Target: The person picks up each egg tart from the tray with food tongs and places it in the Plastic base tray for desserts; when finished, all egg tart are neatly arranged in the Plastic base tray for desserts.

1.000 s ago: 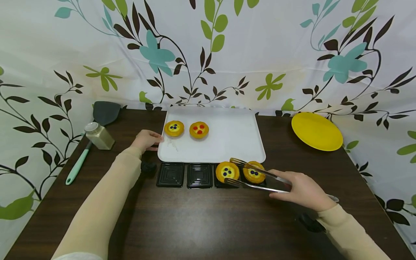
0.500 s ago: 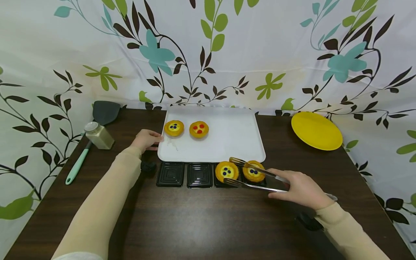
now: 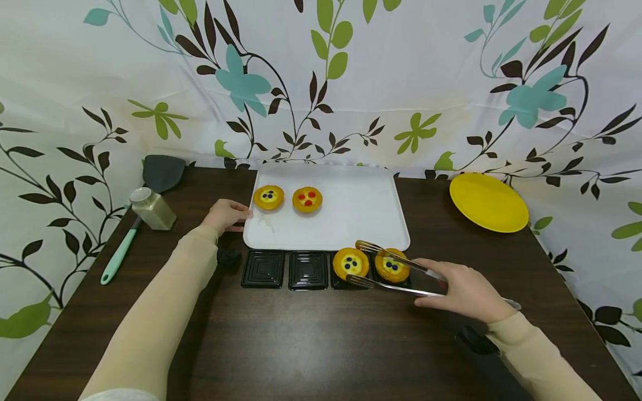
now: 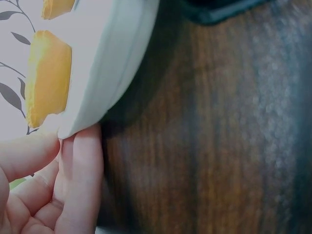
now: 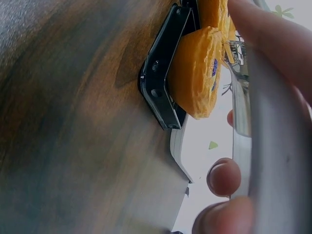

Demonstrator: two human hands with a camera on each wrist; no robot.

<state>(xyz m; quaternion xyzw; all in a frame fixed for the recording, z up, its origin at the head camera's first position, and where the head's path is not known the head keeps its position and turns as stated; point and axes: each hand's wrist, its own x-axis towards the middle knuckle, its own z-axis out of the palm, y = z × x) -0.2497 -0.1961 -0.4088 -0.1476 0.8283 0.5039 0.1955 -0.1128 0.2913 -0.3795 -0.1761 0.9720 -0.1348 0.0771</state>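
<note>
My left hand (image 3: 225, 216) pinches the left edge of a white tray (image 3: 361, 211), thumb on top and fingers beneath in the left wrist view. Two small tarts sit on that tray, one with blue dots (image 3: 268, 198), one with red dots (image 3: 307, 200). In my right hand (image 3: 463, 289) are metal tongs (image 3: 401, 288), their arms spread. The tips reach either side of a blue-dotted tart (image 3: 346, 260) on the third black square dish. A similar tart (image 3: 388, 272) lies under the upper tong arm, on the rightmost dish, also seen from the side as a tart (image 5: 195, 73) in the right wrist view.
Two bare black square dishes (image 3: 263, 269) continue the row in front of the tray. On the left stand a glass shaker jar (image 3: 156, 213) and a spatula with a mint handle (image 3: 120, 256). A yellow plate (image 3: 489, 201) lies at the back right, near the patterned cloth.
</note>
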